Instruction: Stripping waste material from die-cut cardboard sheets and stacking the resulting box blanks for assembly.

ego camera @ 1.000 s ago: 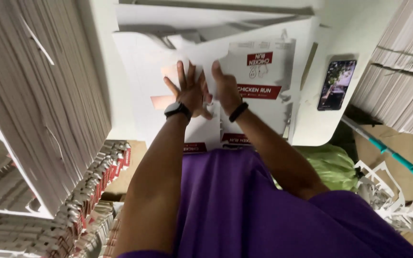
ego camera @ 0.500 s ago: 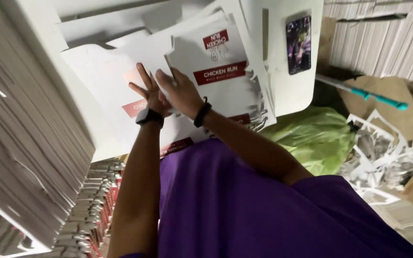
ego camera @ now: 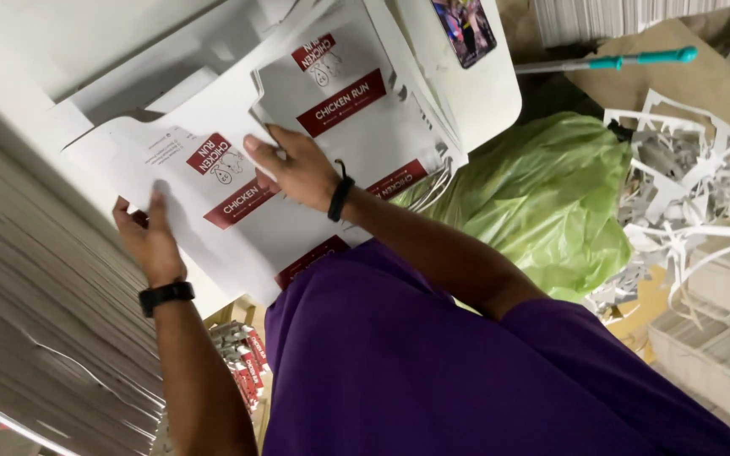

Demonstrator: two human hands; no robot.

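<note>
A flat white carton blank (ego camera: 213,211) with red printed panels is lifted off the stack of the same blanks (ego camera: 356,110) on the white table (ego camera: 483,93). My left hand (ego camera: 147,236), with a black watch on the wrist, grips the blank's left edge. My right hand (ego camera: 293,165), wearing a black wristband, presses flat on the blank's upper part, fingers spread. The blank tilts toward my purple shirt.
A phone (ego camera: 464,27) lies on the table's far right. Tall piles of flat cardboard (ego camera: 35,321) rise at the left. A green plastic bag (ego camera: 542,203), white paper offcuts (ego camera: 686,194) and a teal-handled pole (ego camera: 610,61) lie on the floor at right. More printed blanks (ego camera: 242,363) sit below the table.
My left hand has slid left off the stack and taken the top blank's edge, pulling it toward me. The view has swung right, showing the green bag and offcuts.
</note>
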